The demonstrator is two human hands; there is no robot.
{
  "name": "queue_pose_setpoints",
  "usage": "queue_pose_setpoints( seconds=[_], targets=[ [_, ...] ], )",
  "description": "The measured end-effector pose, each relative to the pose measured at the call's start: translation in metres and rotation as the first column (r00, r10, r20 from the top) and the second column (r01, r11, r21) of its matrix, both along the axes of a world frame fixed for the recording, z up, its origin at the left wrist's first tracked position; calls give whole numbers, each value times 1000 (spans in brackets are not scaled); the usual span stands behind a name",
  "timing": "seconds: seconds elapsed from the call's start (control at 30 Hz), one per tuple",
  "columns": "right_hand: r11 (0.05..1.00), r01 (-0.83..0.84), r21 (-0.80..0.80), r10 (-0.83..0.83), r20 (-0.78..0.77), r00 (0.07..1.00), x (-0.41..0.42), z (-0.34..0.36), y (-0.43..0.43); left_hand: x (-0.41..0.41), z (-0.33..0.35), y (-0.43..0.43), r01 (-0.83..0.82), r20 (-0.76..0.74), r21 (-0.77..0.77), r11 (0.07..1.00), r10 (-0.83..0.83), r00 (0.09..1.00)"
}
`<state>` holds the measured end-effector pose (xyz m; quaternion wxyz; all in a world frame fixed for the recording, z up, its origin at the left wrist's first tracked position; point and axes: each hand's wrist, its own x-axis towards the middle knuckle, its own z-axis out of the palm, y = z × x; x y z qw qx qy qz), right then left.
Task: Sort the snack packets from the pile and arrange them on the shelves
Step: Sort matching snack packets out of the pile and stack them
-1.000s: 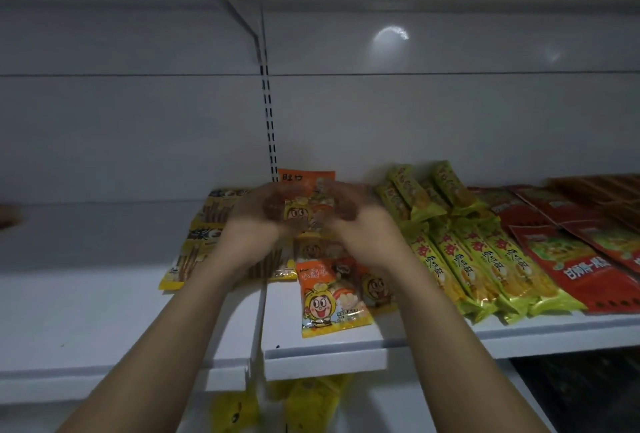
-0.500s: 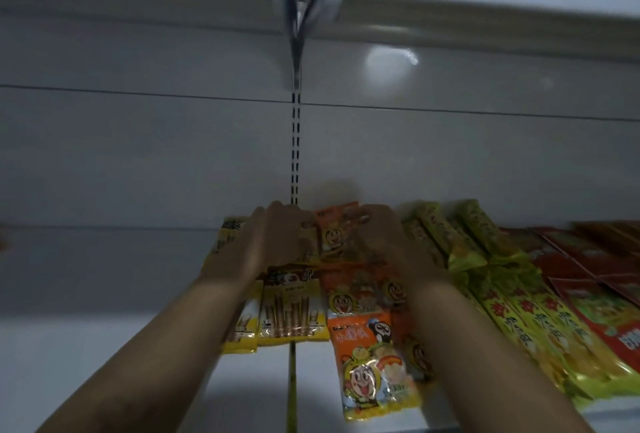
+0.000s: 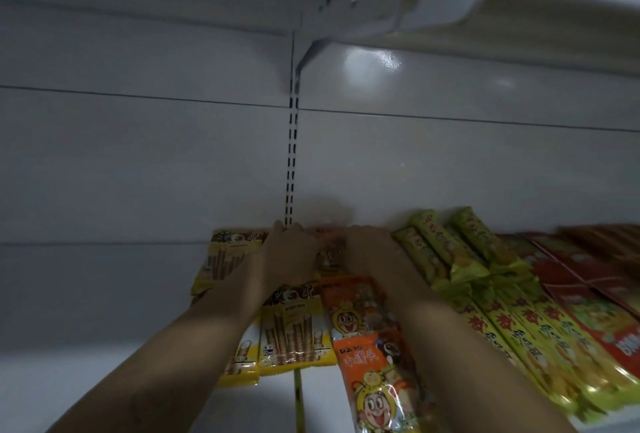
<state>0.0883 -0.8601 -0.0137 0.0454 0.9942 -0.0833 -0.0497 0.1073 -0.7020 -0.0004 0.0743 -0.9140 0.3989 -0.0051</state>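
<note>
The bare left forearm [image 3: 194, 339] and right forearm [image 3: 450, 342] reach forward side by side, drawing closer toward the wrists. The left hand [image 3: 294, 252] and right hand [image 3: 369, 250] sit near each other, backs toward the camera. Their fingers point away, blurred and mostly hidden, so the grip is unclear.

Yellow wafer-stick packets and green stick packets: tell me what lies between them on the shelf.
Head view: a row of orange cartoon-face packets fills that stretch, with the left hand and right hand on its far end.
</note>
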Motion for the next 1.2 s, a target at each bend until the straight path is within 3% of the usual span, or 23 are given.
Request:
queue_pose_setpoints(
  seconds=[0.27, 0.4, 0.83, 1.0, 1.2],
  targets=[
    [992, 0, 127, -15, 114, 993, 2, -14, -4, 0, -5, -1, -44, -50, -39, 998, 42, 998],
    [991, -50, 123, 24, 205, 978, -30, 2, 3, -20, 6, 2, -57, -25, -155, 986, 53, 998],
    [936, -106, 336, 35, 210, 977, -144, 84, 18, -114, 34, 41, -199, 53, -491, 848, 257, 965],
    [867, -280, 412, 115, 382, 917, -171, 72, 44, -162, 36, 73, -314, -6, -546, 776, 372, 928],
    [776, -460, 432, 262, 443, 857, -183, 57, 102, -224, 28, 139, -505, -14, -515, 693, 583, 813]
  ],
)
